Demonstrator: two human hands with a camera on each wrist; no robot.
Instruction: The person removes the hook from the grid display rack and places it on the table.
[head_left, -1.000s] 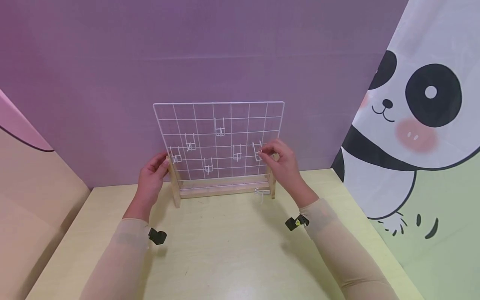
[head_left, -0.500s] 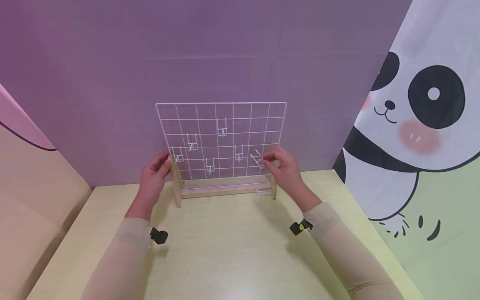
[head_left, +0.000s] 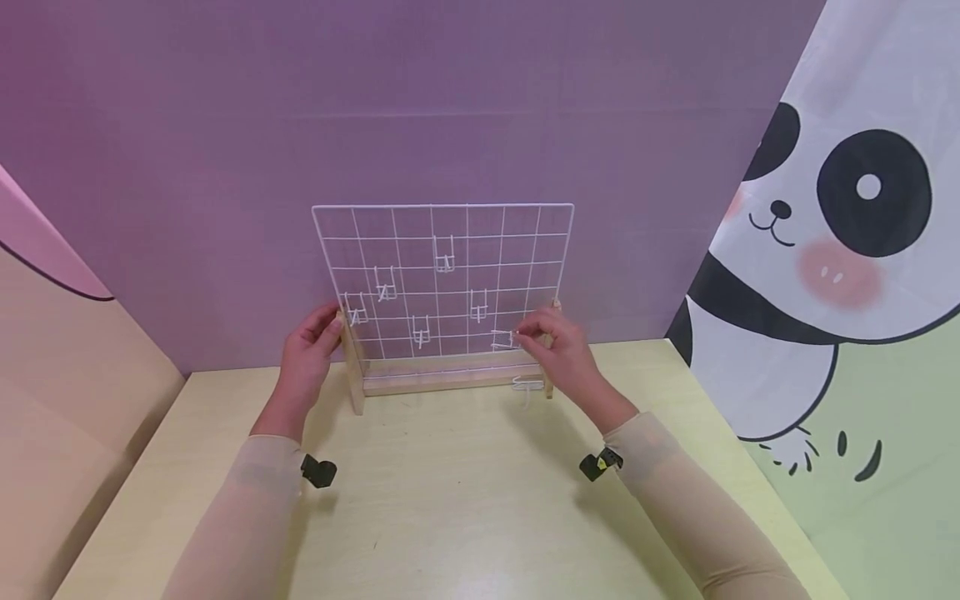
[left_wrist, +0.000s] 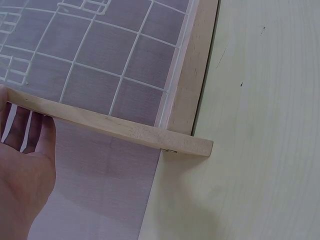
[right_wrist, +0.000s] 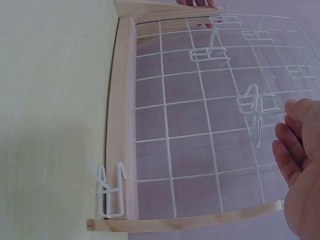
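Note:
A white wire grid panel [head_left: 450, 280] stands upright in a wooden stand [head_left: 450, 382] on the table. My left hand [head_left: 309, 348] holds the stand's left wooden upright [left_wrist: 120, 126], thumb in front and fingers behind. With thumb and fingertips, my right hand [head_left: 561, 348] pinches a white wire hook [right_wrist: 257, 117] in front of the grid's lower right part. The hook's prongs point left in the head view. Several similar hooks hang on the grid, among them a top hook [head_left: 445, 260] and one near the middle right [head_left: 478, 308].
Another white wire hook [right_wrist: 111, 195] leans at the stand's base by the right upright [right_wrist: 185, 222]. The pale wooden table [head_left: 450, 492] stretches out in front. A purple backdrop [head_left: 450, 100] stands behind the rack, with a panda-printed sheet [head_left: 795, 392] at right.
My right hand has lowered slightly along the grid. The hook in it has turned from hanging upright to lying sideways, prongs left. The left hand keeps its hold on the upright.

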